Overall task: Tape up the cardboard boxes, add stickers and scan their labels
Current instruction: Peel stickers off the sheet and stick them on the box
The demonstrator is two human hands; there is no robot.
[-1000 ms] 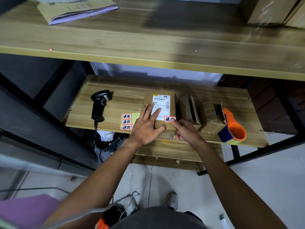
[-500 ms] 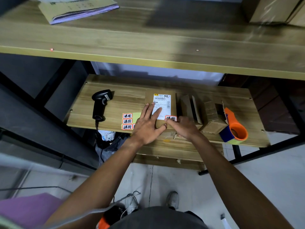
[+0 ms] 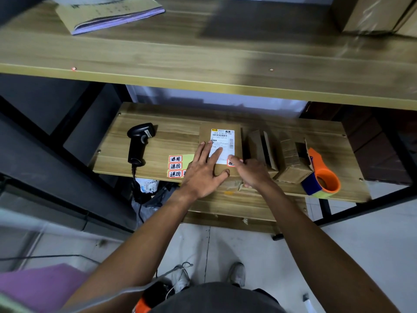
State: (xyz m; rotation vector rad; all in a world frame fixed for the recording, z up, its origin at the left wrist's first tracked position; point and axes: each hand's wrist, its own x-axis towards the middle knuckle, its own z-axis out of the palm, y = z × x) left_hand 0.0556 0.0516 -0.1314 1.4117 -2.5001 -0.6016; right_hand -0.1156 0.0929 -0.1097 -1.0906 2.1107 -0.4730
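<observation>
We see the labelled cardboard box [image 3: 220, 145] mid-shelf, right of the scanner [image 3: 138, 142]. Left hand [image 3: 203, 172] flat on it, fingers spread. Right hand [image 3: 253, 172] fingertips press an orange sticker [image 3: 230, 163] onto its near right corner.

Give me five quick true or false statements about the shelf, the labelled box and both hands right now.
1. The left hand lies flat on the labelled brown cardboard box. True.
2. The right hand holds the black handheld barcode scanner. False: the scanner lies untouched on the wooden shelf, left of the box.
3. The orange tape dispenser sits at the shelf's right end. True.
4. The right hand presses an orange-edged sticker by the white shipping label. True.
5. The yellow sticker sheet lies right of the box. False: left.
</observation>
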